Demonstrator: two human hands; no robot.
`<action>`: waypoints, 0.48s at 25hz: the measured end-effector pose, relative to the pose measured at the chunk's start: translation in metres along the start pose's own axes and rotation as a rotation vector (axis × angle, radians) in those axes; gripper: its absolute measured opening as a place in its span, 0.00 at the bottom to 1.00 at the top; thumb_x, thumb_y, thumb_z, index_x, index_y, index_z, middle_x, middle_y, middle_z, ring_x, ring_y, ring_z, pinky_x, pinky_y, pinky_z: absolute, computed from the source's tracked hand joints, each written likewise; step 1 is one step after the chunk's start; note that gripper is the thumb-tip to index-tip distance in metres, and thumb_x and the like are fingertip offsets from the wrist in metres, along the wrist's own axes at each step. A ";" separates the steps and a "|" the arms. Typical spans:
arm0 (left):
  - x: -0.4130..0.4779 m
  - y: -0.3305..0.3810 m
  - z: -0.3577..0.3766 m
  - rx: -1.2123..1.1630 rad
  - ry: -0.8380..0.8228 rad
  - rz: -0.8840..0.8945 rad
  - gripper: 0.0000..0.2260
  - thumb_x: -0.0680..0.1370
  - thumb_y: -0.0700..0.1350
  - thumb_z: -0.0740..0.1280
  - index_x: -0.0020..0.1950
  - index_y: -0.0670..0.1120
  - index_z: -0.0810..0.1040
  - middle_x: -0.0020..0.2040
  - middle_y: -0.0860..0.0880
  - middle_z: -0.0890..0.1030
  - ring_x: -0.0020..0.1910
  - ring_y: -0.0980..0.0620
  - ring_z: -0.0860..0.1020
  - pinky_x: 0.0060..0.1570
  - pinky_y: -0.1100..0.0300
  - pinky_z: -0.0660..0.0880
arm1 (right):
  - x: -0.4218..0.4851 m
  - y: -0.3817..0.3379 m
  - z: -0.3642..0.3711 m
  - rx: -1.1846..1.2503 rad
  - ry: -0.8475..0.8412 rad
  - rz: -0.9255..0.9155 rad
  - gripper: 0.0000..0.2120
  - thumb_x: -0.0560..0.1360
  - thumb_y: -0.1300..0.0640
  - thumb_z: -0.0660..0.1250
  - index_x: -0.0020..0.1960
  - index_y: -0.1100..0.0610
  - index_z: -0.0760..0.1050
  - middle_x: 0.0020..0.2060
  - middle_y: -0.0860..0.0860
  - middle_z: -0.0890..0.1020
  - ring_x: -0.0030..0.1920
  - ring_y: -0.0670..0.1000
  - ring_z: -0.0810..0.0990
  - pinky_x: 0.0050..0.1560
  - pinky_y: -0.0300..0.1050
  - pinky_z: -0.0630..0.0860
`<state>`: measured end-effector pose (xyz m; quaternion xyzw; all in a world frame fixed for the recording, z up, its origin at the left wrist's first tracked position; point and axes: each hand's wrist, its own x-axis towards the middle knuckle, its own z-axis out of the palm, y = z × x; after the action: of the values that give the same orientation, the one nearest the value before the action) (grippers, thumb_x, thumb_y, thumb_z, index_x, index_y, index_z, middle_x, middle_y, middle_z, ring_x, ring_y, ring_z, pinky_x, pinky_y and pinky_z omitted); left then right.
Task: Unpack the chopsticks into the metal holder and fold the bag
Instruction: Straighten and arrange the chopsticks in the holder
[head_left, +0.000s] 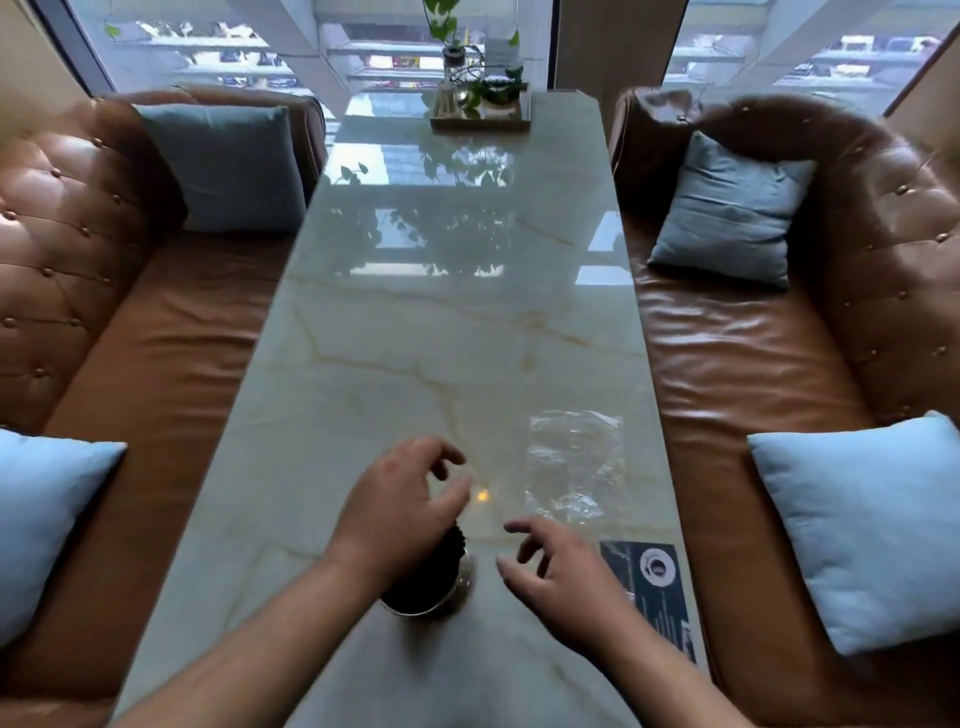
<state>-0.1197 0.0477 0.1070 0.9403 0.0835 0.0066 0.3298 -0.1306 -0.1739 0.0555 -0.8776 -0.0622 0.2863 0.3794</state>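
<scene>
The metal holder (451, 592) stands on the marble table (415, 322) near its front, with dark chopstick ends (434, 571) showing in it. My left hand (402, 506) hovers just above and beyond the holder, fingers spread, holding nothing; my wrist hides part of the holder. My right hand (558, 571) hangs to the right of the holder, fingers apart and empty. A clear plastic bag (571, 465) lies flat and crinkled on the table beyond my right hand, touched by neither hand.
A dark printed card (652, 587) lies at the table's right edge. A wooden tray (480, 117) with plants stands at the far end. Brown leather sofas (130, 338) with blue cushions (878, 525) flank both sides.
</scene>
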 end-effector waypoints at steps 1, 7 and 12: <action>-0.004 -0.023 -0.015 0.007 0.001 -0.068 0.13 0.71 0.60 0.71 0.53 0.59 0.81 0.42 0.61 0.78 0.40 0.64 0.75 0.41 0.64 0.69 | 0.000 -0.010 0.011 0.003 -0.002 -0.001 0.26 0.69 0.32 0.68 0.66 0.35 0.75 0.46 0.42 0.80 0.41 0.40 0.79 0.42 0.34 0.73; -0.025 -0.096 -0.025 0.044 -0.430 -0.236 0.31 0.67 0.62 0.77 0.68 0.60 0.75 0.49 0.59 0.78 0.39 0.62 0.76 0.39 0.67 0.69 | 0.018 -0.053 0.045 -0.045 0.023 -0.004 0.20 0.73 0.43 0.72 0.64 0.41 0.78 0.41 0.47 0.83 0.42 0.45 0.82 0.45 0.43 0.79; -0.010 -0.084 -0.015 0.020 -0.319 -0.082 0.17 0.72 0.54 0.74 0.60 0.57 0.82 0.50 0.55 0.83 0.47 0.54 0.80 0.47 0.60 0.74 | 0.038 -0.082 0.050 -0.132 0.064 -0.054 0.13 0.74 0.48 0.71 0.58 0.48 0.81 0.49 0.49 0.88 0.50 0.52 0.85 0.50 0.48 0.81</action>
<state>-0.1436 0.1199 0.0672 0.9286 0.0685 -0.1569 0.3294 -0.1178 -0.0722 0.0677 -0.9074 -0.0924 0.2430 0.3301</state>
